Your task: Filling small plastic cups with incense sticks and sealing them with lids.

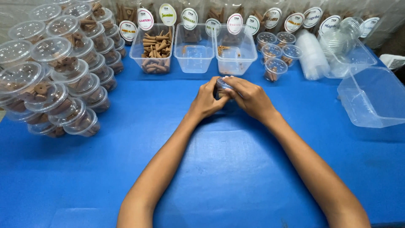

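At frame centre on the blue surface (219, 169), the left hand (206, 101) and right hand (249, 98) curl closed around one small clear cup (222, 85), pinching its lid, while beyond stand three clear rectangular tubs (194, 55) and five filled open cups (275, 69).

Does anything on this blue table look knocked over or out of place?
Yes, slightly: one empty clear tub at the right edge lies tilted, apart from the tidy row of tubs at the back. Both hands wrap a small clear cup; nothing looks spilled.
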